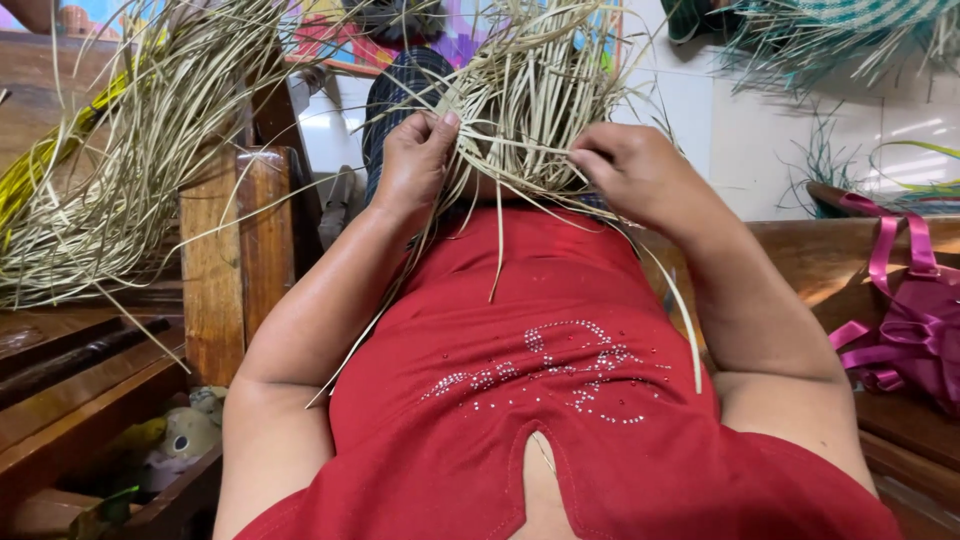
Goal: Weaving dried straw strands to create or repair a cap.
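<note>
1. Left hand (415, 160) is raised in front of the chest, fingers (432, 125) curled and pinched on strands at the left edge of the fan of pale dry straw strips (525, 105).
2. Right hand (635, 170) is at the fan's right edge, fingers (590, 158) bent in tight, gripping strands there.
3. Straw fan sits between the two hands, held up above the lap, strips spreading upward and outward; a few loose strands hang down over the red sleeveless top with small silver studs (560, 400).
4. Dark checked cloth (400, 90) shows behind the straw, just past the left hand; what it belongs to I can't tell.
5. Far left: big loose bundle of the same pale straw (110, 190), some yellowish strands in it, draped over a brown wooden bench back (235, 250), well apart from the hands.
6. Lower left: small pale stuffed toy (185, 435) lying in the wooden frame by the left elbow.
7. Right side: bunch of magenta ribbon (900, 340) on a wooden worktop (830, 255), near the right forearm, not touching.
8. Top right: green-and-white woven straw piece (860, 25) with loose green ends, against a white wall.
</note>
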